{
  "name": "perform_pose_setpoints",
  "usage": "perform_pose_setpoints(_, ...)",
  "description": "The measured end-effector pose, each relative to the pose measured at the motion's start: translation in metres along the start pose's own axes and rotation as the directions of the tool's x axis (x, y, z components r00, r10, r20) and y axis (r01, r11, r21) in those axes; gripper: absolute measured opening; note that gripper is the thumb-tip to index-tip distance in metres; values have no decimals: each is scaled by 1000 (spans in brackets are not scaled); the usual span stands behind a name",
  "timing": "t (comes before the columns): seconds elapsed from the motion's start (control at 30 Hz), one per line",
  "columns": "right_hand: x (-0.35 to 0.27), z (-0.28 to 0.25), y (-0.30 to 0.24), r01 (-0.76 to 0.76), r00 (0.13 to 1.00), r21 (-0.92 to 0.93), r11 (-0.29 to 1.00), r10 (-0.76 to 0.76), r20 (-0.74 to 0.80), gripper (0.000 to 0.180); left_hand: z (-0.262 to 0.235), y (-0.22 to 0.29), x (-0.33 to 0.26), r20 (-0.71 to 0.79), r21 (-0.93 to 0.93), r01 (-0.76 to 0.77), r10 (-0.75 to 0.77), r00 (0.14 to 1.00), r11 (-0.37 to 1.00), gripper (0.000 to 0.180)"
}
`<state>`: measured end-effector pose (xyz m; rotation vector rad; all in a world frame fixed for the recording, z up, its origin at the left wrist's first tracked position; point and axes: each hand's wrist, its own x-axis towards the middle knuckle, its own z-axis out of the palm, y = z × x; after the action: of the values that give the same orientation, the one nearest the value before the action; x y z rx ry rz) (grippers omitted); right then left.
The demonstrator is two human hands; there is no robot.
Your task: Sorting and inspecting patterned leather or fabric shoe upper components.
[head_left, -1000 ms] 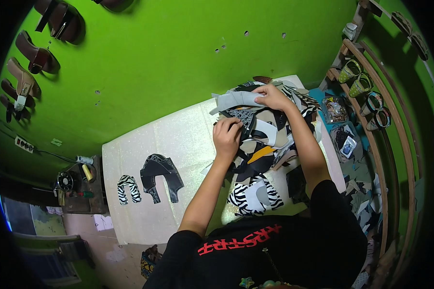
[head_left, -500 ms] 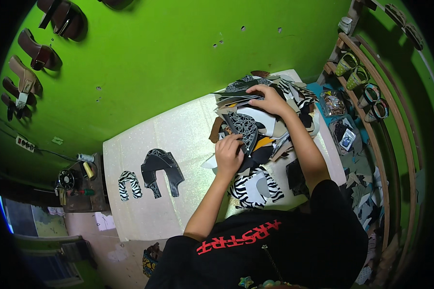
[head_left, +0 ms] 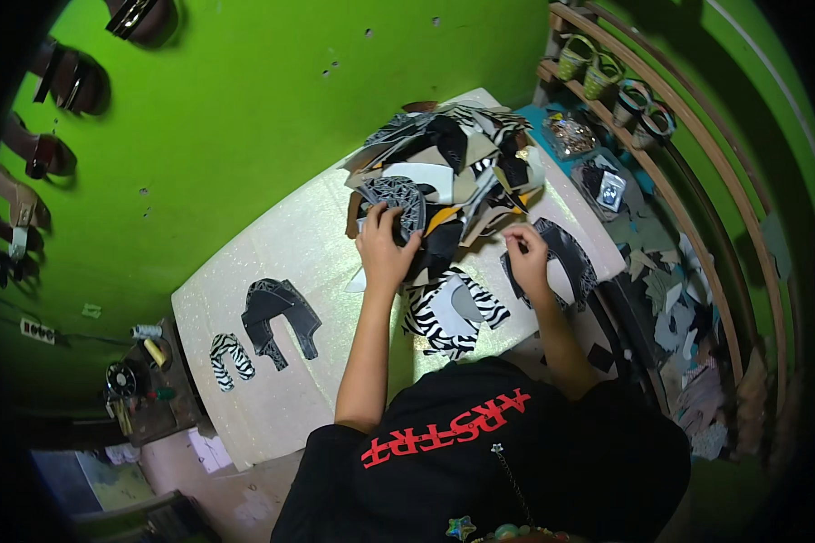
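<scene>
A heap of cut material scraps [head_left: 466,149] in black, white, beige, zebra stripe and orange lies on the pale, glittery table. On the near left side of the heap, my left hand [head_left: 388,253] has its fingers and thumb around the lower edge of a dark piece with a pale web-like pattern [head_left: 400,195]. Right of the heap, my right hand [head_left: 528,262] is closed, fingertips against the thumb, over a dark patterned U-shaped piece [head_left: 566,258]. Whatever is between those fingertips is too small to make out. Zebra-striped pieces [head_left: 489,308] lie between my forearms.
On the table's left lie a dark U-shaped piece [head_left: 281,317] and a small zebra-striped one [head_left: 228,357]. A sewing machine [head_left: 122,380] stands beyond the table. To the right are a wooden rack [head_left: 652,149] with sandals and a plastic tub [head_left: 572,136]. Shoes hang on the green wall.
My right hand has come off the top of the heap and down to the dark U-shaped piece on the right. My left hand stays at the web-patterned piece. The view has shifted right.
</scene>
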<state>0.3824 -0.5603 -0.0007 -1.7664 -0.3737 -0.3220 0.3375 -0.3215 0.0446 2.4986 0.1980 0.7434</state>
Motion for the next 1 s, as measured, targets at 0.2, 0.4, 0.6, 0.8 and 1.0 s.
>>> perform_pose_setpoints(0.2, -51, -36, 42, -159, 987, -475, 866, 131, -93, 30, 8, 10, -2, 27, 85, 49, -52, 998, 995, 46)
perform_pose_setpoints(0.4, -39, -75, 70, -354, 933, -672, 651, 293, -208, 52, 7, 13, -2, 12, -54, 73, -73, 997, 996, 38)
perform_pose_setpoints(0.6, -21, -87, 81, -468, 830, -781, 413, 509, -228, 71, 7, 16, -6, -34, -158, 107, -113, 993, 982, 36)
perform_pose_setpoints(0.8, -17, -93, 77, -426, 854, -790, 440, 485, -190, 66, 3, 18, -3, -55, -305, 97, -119, 991, 947, 42)
perform_pose_setpoints(1.0, -15, -98, 91, -430, 883, -691, 581, 429, -189, 29, 6, 16, -1, -78, -321, 80, -111, 991, 944, 46)
